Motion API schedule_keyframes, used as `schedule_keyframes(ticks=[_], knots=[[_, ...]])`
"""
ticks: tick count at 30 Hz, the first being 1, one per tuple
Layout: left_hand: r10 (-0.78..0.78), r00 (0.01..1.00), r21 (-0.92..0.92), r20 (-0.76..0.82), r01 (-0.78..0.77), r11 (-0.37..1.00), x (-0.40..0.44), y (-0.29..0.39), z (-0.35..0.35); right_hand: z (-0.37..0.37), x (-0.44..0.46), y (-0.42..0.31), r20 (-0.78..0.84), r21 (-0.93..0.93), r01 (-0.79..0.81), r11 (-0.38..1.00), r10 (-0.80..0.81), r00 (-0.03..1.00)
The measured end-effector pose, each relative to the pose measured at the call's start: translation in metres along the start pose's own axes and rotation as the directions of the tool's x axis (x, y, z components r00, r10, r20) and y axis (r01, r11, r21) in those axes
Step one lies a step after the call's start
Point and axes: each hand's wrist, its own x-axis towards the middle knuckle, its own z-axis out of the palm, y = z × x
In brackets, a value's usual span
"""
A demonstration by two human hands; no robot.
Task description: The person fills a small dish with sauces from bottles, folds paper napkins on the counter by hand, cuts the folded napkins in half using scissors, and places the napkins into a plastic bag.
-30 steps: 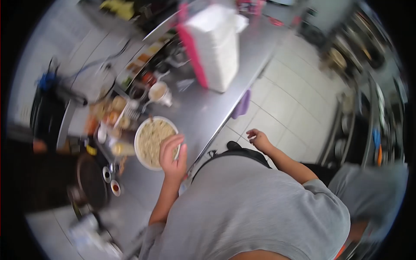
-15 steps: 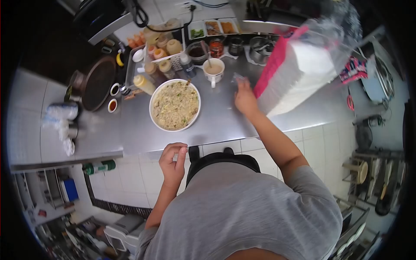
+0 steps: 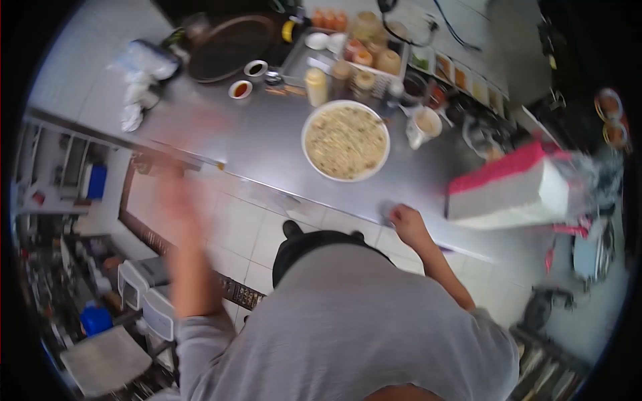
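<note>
My left hand point(image 3: 179, 194) is smeared by motion, raised at the left over the counter's front edge; its fingers cannot be made out. My right hand point(image 3: 406, 222) is at the front edge of the steel counter point(image 3: 261, 150), its fingers curled in. Whether something small is inside them is hidden. Up and left of this hand stands a white round bowl point(image 3: 348, 178) full of fried rice point(image 3: 344, 142). To its right lies a large pack of white paper napkins point(image 3: 498, 200) in pink and clear plastic. A white mug point(image 3: 422, 127) with a pale liquid stands beyond the bowl.
Squeeze bottles point(image 3: 316, 87) and a white basket point(image 3: 391, 85) of sauces stand behind the bowl. Two small sauce dishes, one with red sauce point(image 3: 241, 89), sit at the left near a round dark tray point(image 3: 231, 50). A plastic-wrapped stack point(image 3: 152, 60) lies at the far left.
My head view has turned left. My right hand has drawn back from beside the napkin pack to the counter's front edge, fingers curled. My left hand has swung out leftward.
</note>
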Motion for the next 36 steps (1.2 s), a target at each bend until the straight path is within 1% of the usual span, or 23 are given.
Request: schedule_keyframes(ticks=[1,2,3,4,5,7,8,10,11,14,15,16,17,18,19,21,24,25,28,30,32,36], knots=[[0.095,0.992,0.05,-0.079,-0.091,0.995,0.007,0.012,-0.039,-0.002,0.003,-0.027,0.005,0.048,0.021,0.999,-0.022,1.0],[0.179,0.977,0.091,-0.114,-0.169,0.981,0.008,0.021,-0.074,0.004,0.009,-0.037,0.005,0.115,0.074,0.991,-0.075,0.997],[0.229,0.968,0.111,-0.106,-0.218,0.97,0.005,0.022,-0.099,0.005,0.017,-0.059,-0.015,0.108,0.11,0.988,-0.109,0.994],[0.267,0.957,0.141,-0.114,-0.25,0.958,0.0,0.016,-0.123,0.004,0.026,-0.084,-0.014,0.114,0.08,0.99,-0.079,0.997],[0.274,0.956,0.144,-0.109,-0.257,0.955,-0.008,0.007,-0.135,0.01,0.035,-0.099,-0.071,0.115,0.181,0.977,-0.174,0.982],[0.246,0.964,0.123,-0.101,-0.233,0.965,-0.024,-0.015,-0.146,0.018,0.044,-0.135,-0.071,0.132,0.261,0.956,-0.253,0.965],[0.226,0.968,0.111,-0.106,-0.215,0.97,-0.033,-0.026,-0.148,0.016,0.039,-0.143,-0.047,0.144,0.243,0.959,-0.238,0.97],[0.212,0.971,0.132,-0.112,-0.197,0.971,-0.05,-0.028,-0.158,0.043,0.053,-0.178,0.021,0.257,0.297,0.92,-0.313,0.95],[0.185,0.977,0.12,-0.107,-0.172,0.978,-0.055,-0.032,-0.156,0.044,0.052,-0.19,0.122,0.261,0.235,0.936,-0.273,0.954],[0.112,0.986,0.086,-0.126,-0.102,0.991,-0.073,-0.038,-0.146,0.071,0.069,-0.195,0.169,0.364,0.247,0.898,-0.324,0.931],[0.094,0.989,0.11,-0.115,-0.081,0.991,-0.078,-0.034,-0.147,0.087,0.078,-0.19,0.184,0.415,0.246,0.876,-0.346,0.92],[0.075,0.99,0.097,-0.116,-0.064,0.993,-0.082,-0.033,-0.139,0.097,0.07,-0.2,0.257,0.408,0.237,0.882,-0.36,0.897],[0.059,0.991,0.081,-0.123,-0.049,0.996,-0.089,-0.035,-0.134,0.09,0.065,-0.203,0.289,0.361,0.251,0.898,-0.363,0.886],[0.048,0.99,0.083,-0.135,-0.037,0.996,-0.094,-0.036,-0.128,0.084,0.087,-0.216,0.307,0.326,0.302,0.896,-0.403,0.862],[0.026,0.989,0.079,-0.147,-0.014,0.997,-0.105,-0.033,-0.122,0.081,0.101,-0.229,0.324,0.312,0.345,0.885,-0.44,0.838],[-0.033,0.982,0.09,-0.185,0.05,0.995,-0.122,-0.023,-0.108,0.086,0.092,-0.239,0.45,0.309,0.348,0.885,-0.459,0.767],[-0.093,0.961,0.083,-0.262,0.119,0.989,-0.15,-0.012,-0.084,0.088,0.093,-0.246,0.489,0.3,0.515,0.803,-0.593,0.64],[-0.135,0.949,0.07,-0.284,0.161,0.984,-0.156,-0.014,-0.088,0.1,0.099,-0.264,0.501,0.321,0.539,0.779,-0.623,0.601],[-0.199,0.921,0.065,-0.333,0.233,0.97,-0.17,-0.004,-0.061,0.099,0.095,-0.26,0.568,0.375,0.592,0.713,-0.682,0.462],[-0.244,0.903,0.05,-0.354,0.279,0.959,-0.174,-0.003,-0.041,0.087,0.087,-0.253,0.545,0.435,0.675,0.596,-0.771,0.33],[-0.29,0.874,0.037,-0.391,0.329,0.943,-0.18,0.002,-0.019,0.068,0.078,-0.241,0.643,0.423,0.633,0.649,-0.707,0.296],[-0.358,0.809,0.022,-0.466,0.415,0.909,-0.194,0.023,0.015,0.069,0.067,-0.197,0.703,0.476,0.629,0.614,-0.696,0.147]])
